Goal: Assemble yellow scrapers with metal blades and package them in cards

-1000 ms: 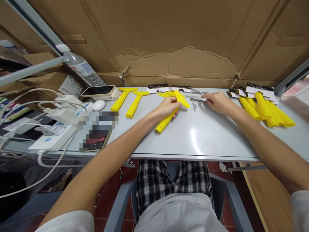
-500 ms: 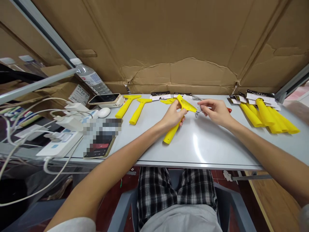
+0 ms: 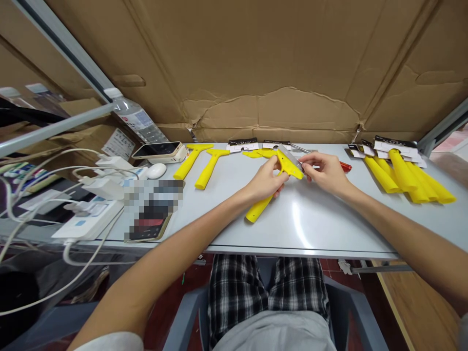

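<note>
My left hand [image 3: 268, 181] is closed around the neck of a yellow scraper [image 3: 258, 210], its round handle slanting down to the left. Along the top edge of the scraper's head lies a flat grey metal blade [image 3: 290, 155]. My right hand [image 3: 324, 170] pinches at the right end of this blade; its fingertips hide that end. Just behind the held scraper rest another yellow scraper piece [image 3: 256, 153] and a thin metal rod [image 3: 300, 148], perhaps a screwdriver shaft. A red handle [image 3: 345, 166] shows beyond my right hand.
Two yellow scraper handles [image 3: 205, 170] lie left of my hands. Several more [image 3: 402, 170], with black-and-white cards, are piled at the right. A phone [image 3: 155, 212], a power strip [image 3: 91, 217] with cables and a water bottle [image 3: 137, 114] occupy the left; cardboard stands behind.
The scraper's head has turned, and the metal blade now shows along its edge. Small shiny metal pieces seen near the head's tip are now hidden. My right hand stays close by.
</note>
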Available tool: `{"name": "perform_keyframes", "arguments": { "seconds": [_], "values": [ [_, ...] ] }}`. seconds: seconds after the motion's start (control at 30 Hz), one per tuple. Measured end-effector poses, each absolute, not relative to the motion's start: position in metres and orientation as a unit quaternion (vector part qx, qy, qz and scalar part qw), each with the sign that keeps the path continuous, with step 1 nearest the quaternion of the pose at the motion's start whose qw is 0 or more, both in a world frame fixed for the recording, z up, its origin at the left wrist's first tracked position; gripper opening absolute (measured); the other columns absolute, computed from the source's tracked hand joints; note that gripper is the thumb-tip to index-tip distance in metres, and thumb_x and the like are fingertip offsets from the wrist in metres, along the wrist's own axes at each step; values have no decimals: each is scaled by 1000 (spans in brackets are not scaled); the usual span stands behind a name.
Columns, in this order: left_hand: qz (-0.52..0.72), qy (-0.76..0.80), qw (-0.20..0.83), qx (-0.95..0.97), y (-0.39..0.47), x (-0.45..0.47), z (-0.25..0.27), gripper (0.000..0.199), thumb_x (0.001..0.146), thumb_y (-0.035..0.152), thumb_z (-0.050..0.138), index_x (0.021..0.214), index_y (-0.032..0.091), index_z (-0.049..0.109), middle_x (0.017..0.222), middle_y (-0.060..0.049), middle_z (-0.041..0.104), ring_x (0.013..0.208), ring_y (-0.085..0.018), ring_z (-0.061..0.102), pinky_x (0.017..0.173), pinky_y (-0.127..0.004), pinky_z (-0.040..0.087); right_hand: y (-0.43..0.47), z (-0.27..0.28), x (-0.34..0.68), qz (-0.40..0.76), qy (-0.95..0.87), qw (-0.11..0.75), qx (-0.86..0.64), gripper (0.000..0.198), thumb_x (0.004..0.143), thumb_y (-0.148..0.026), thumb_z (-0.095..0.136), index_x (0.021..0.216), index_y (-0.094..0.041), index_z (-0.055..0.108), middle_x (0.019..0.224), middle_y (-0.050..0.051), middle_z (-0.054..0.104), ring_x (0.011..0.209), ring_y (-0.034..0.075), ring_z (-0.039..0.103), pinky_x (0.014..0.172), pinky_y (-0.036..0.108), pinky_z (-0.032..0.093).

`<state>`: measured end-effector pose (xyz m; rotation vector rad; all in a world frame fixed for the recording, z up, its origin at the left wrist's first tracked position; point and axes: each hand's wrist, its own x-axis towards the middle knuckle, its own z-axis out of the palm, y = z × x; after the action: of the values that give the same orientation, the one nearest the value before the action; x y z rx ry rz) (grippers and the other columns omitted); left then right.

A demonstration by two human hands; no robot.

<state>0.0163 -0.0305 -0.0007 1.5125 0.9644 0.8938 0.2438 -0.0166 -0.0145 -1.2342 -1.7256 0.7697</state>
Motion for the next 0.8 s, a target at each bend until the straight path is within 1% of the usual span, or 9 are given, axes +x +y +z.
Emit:
{"name": "perform_keyframes", "arguments": {
  "seconds": [0.13,0.23,0.37,0.43,0.5,0.57,0.67,0.73,0.8],
  "values": [
    [374,395,533,648,-31,18,-3,28,91,21,69,113,22,53,142,-14,67,51,-4,55,43,-24,41,-21,-10,240,305,-693,435,-487,44,87,-49,77,113,-13,79,99,9,76,67,7,63,64,23,57],
    [371,400,532,648,-32,18,-3,27,92,20,65,115,21,52,145,-16,64,52,-4,57,43,-24,42,-24,-9,238,306,-698,437,-477,48,86,-50,78,116,-12,79,99,9,75,72,7,63,66,21,57],
    [364,412,532,644,-33,19,-2,27,93,22,65,117,18,53,146,-18,63,56,-4,58,44,-23,42,-25,-10,238,296,-710,430,-474,42,88,-42,74,119,-14,78,96,8,73,81,8,65,69,19,57],
    [366,408,534,644,-33,18,-1,28,93,21,64,119,19,54,146,-18,63,56,-5,59,43,-24,43,-24,-10,239,295,-702,441,-475,39,88,-38,72,118,-15,77,95,7,71,82,8,65,68,19,56],
    [369,402,540,641,-32,18,-2,30,91,21,64,120,20,53,144,-16,65,55,-6,59,43,-26,43,-21,-7,241,306,-681,471,-470,38,86,-36,71,118,-15,73,93,6,68,80,9,65,65,21,56],
    [372,399,545,637,-29,17,-4,31,90,20,66,118,21,54,142,-15,66,55,-6,59,43,-26,44,-18,-2,243,322,-645,519,-459,37,82,-33,73,116,-17,67,90,4,64,78,9,65,66,23,59],
    [368,403,549,633,-26,17,-8,29,89,20,68,114,22,53,141,-14,67,54,-6,59,43,-27,43,-14,9,247,340,-599,580,-436,42,76,-32,77,110,-20,55,86,0,58,84,12,69,74,29,65],
    [368,404,549,633,-25,16,-10,27,89,20,69,111,22,53,140,-15,67,53,-6,58,43,-26,43,-13,16,251,352,-587,591,-427,48,73,-31,79,110,-21,50,88,-1,57,86,13,71,79,32,67],
    [368,404,548,633,-24,15,-10,27,89,20,72,108,22,53,138,-15,68,53,-5,57,43,-25,43,-13,20,255,364,-581,589,-428,53,70,-29,81,111,-22,48,91,-1,58,82,12,71,80,34,67]
  ]
}}
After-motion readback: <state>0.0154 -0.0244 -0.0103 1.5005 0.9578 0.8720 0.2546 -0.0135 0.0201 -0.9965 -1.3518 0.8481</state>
